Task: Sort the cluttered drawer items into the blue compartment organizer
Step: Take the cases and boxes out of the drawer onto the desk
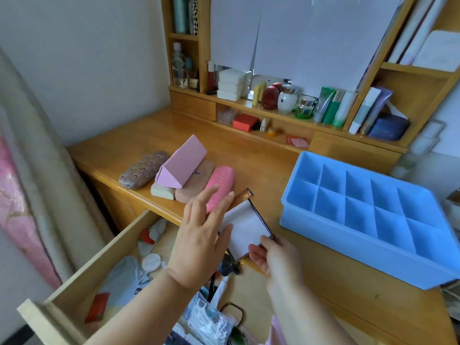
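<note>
Wooden tabletop [249,155] | right hand [271,255] pinches flat dark-framed white card [245,226] above open drawer [74,290]; left hand [201,235] spread, empty | step: transfer | next: rightward into blue plastic compartment organizer [311,222]

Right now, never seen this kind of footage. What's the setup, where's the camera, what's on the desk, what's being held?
There is no robot here. A person wears one wide-angle camera on the head, looking forward and down at their own two bare hands. That is the only view.

The right hand pinches a small dark-framed mirror by its lower corner. The left hand hovers beside it with straight fingers, holding nothing.

On the wooden desk sits a blue compartment organizer; every compartment in view looks empty. To the left lie a patterned brown case, a pink triangular case and a pink ridged case.

Below, the open drawer still holds mixed clutter, including a round white item and a bag of floss picks.
</note>
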A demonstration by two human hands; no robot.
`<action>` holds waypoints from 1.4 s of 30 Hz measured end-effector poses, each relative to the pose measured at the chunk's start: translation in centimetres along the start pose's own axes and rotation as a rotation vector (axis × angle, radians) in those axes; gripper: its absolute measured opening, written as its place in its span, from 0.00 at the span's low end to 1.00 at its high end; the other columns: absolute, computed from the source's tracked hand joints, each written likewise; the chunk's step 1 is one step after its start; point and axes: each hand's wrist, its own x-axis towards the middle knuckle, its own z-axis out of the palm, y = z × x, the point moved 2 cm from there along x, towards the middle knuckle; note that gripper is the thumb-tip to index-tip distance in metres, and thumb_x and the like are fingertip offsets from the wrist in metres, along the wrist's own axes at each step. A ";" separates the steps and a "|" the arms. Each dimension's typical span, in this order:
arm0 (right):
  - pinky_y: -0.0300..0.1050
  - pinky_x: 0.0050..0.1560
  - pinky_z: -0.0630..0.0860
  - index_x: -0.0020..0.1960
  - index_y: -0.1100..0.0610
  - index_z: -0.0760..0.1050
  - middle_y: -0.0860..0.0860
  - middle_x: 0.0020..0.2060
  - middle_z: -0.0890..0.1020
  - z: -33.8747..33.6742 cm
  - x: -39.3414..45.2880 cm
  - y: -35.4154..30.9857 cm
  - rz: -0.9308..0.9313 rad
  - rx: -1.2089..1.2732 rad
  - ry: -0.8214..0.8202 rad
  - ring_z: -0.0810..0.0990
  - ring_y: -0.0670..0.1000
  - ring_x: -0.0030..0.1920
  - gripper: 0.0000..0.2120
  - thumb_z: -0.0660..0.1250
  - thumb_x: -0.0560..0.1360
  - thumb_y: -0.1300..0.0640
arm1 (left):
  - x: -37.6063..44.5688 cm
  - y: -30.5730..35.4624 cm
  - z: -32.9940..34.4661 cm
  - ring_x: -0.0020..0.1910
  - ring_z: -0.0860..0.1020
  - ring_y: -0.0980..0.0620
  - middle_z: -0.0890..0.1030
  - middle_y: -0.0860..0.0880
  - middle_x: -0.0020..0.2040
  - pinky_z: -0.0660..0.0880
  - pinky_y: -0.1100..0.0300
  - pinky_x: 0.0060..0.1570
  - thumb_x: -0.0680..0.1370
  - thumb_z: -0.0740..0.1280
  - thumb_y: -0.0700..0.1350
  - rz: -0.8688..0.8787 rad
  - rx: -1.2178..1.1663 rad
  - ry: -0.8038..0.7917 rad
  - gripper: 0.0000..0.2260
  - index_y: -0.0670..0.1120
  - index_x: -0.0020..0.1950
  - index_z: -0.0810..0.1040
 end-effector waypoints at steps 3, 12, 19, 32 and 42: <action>0.38 0.24 0.76 0.43 0.63 0.71 0.56 0.26 0.77 0.6 0.0 0.1 0.057 0.141 0.014 0.81 0.49 0.24 0.05 0.61 0.78 0.67 | -0.2 0.8 0.1 0.55 0.71 0.46 0.72 0.47 0.61 0.65 0.57 0.59 0.75 0.69 0.44 0.127 0.010 0.055 0.14 0.46 0.61 0.77; 0.41 0.40 0.74 0.45 0.56 0.76 0.49 0.36 0.84 1.1 0.1 0.4 0.206 0.120 -0.010 0.82 0.47 0.42 0.09 0.66 0.77 0.50 | -0.6 1.3 2.1 0.34 0.74 0.50 0.79 0.54 0.38 0.71 0.58 0.34 0.65 0.76 0.42 0.198 0.226 -0.302 0.13 0.49 0.48 0.83; 0.39 0.45 0.74 0.52 0.51 0.76 0.45 0.44 0.84 -0.2 0.6 -2.0 -0.328 -0.476 -0.121 0.80 0.46 0.48 0.06 0.67 0.75 0.53 | 4.0 -1.2 3.6 0.38 0.79 0.45 0.79 0.49 0.50 0.77 0.51 0.34 0.75 0.65 0.34 -0.010 0.123 -0.480 0.12 0.45 0.55 0.79; 0.37 0.67 0.62 0.68 0.43 0.71 0.40 0.71 0.66 -6.6 3.3 -1.6 -0.961 -1.489 -0.165 0.61 0.41 0.71 0.18 0.58 0.78 0.45 | 7.5 -2.7 12.2 0.56 0.77 0.45 0.74 0.48 0.62 0.75 0.51 0.54 0.80 0.58 0.37 -0.124 0.091 -0.607 0.15 0.46 0.66 0.74; 0.46 0.61 0.74 0.55 0.55 0.80 0.49 0.57 0.80 -5.8 -0.7 0.8 -1.221 -1.464 -0.215 0.77 0.51 0.58 0.10 0.64 0.75 0.58 | -8.3 -6.0 0.8 0.37 0.80 0.45 0.81 0.48 0.47 0.77 0.54 0.33 0.76 0.64 0.34 -0.194 -0.028 -0.567 0.10 0.43 0.53 0.81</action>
